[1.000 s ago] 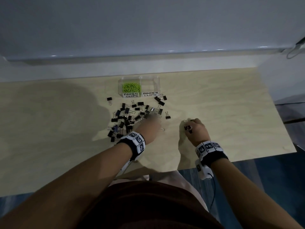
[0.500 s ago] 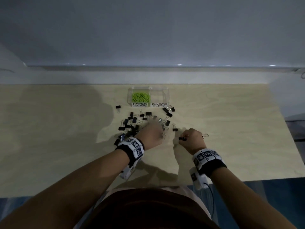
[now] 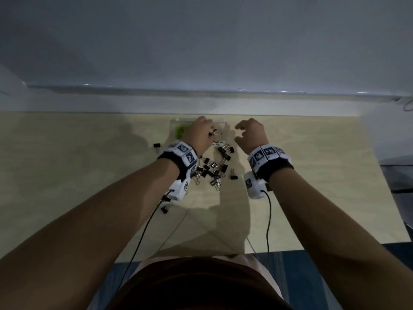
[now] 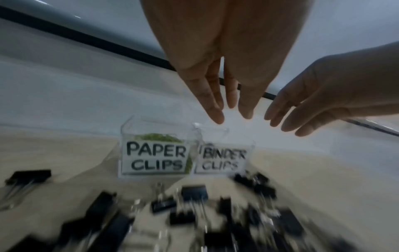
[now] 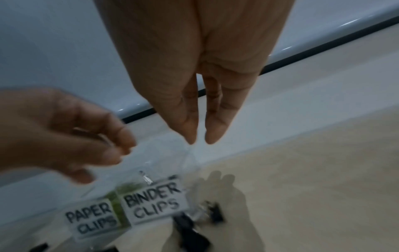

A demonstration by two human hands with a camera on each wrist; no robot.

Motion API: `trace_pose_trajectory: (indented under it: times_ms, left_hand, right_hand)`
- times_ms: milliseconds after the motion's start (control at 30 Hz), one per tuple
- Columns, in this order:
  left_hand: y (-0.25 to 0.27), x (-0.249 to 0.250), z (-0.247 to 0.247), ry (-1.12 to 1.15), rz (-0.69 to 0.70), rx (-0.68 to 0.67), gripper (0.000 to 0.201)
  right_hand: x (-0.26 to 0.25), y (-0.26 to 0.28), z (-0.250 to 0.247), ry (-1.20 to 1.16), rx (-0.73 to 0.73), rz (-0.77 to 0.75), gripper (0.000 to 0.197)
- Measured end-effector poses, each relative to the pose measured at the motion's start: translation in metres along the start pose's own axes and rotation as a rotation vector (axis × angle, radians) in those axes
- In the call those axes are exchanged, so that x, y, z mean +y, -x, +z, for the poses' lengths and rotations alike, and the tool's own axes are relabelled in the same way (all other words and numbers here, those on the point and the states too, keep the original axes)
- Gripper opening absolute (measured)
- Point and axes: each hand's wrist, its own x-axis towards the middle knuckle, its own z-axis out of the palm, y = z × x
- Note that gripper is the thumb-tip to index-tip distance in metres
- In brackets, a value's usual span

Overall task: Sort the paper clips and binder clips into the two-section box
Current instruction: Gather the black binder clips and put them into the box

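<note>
Both forearms are bare, without sleeves. Each wrist wears a black band (image 3: pixel 276 168) ringed with white square tiles (image 3: pixel 267 153) printed with dark blue-black block-pattern markers. Under each wrist hangs a small white box-shaped camera housing (image 3: pixel 254 186), also bearing a marker; the left one (image 3: pixel 178 190) matches it. A thin black cable (image 3: pixel 268 220) runs from each housing back toward the body. The torso wears a dark brown garment (image 3: pixel 194 285).

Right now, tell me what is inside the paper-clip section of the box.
Green paper clips lie in the PAPER CLIPS section of the box, showing above and beside its label. The label covers the rest of the heap, so anything else in there cannot be seen.
</note>
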Motion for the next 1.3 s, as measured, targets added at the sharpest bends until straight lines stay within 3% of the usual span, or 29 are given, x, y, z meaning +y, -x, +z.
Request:
trace_pose_trajectory:
  times_ms: [67, 167, 233, 400, 533, 700, 867, 1067, 1200, 1300]
  left_hand:
    - [0.024, 0.000, 0.014, -0.034, 0.101, -0.125, 0.021]
    - [0.059, -0.008, 0.045, -0.150, 0.293, -0.410, 0.031]
    - [0.072, -0.015, 0.062, -0.238, 0.403, -0.513, 0.037]
    - [0.084, -0.028, 0.076, -0.379, 0.485, -0.539, 0.035]
    - [0.088, -0.034, 0.076, -0.401, 0.502, -0.529, 0.022]
    - [0.098, -0.050, 0.071, -0.347, 0.473, -0.418, 0.021]
    - [0.088, -0.045, 0.053, -0.190, 0.246, -0.245, 0.033]
    - [0.074, -0.032, 0.058, -0.266, 0.119, -0.384, 0.025]
    - [0.072, -0.024, 0.060, -0.287, 0.092, -0.335, 0.021]
    - [0.069, -0.024, 0.062, -0.217, 0.040, -0.313, 0.017]
  right_hand:
    - [0.038, 0.019, -0.002, 0.087, -0.057, 0.034, 0.036]
    - [0.094, 0.055, 0.000, 0.253, -0.270, 0.084, 0.042]
    - [0.121, 0.077, 0.004, 0.289, -0.346, 0.058, 0.036]
    - [0.141, 0.105, 0.021, 0.155, -0.174, -0.003, 0.025]
    - [0.117, 0.103, 0.032, 0.072, -0.107, 0.043, 0.008]
    - [0.064, 0.092, 0.051, -0.045, -0.023, 0.008, 0.016]
    - [0.035, 0.086, 0.076, 0.070, -0.064, 0.036, 0.015]
    - [0.035, 0.092, 0.085, 0.113, -0.087, 0.006, 0.016]
    - [0.041, 0.095, 0.079, 0.063, -0.119, 0.027, 0.013]
    - [0.041, 0.089, 0.065, -0.033, -0.044, 0.040, 0.016]
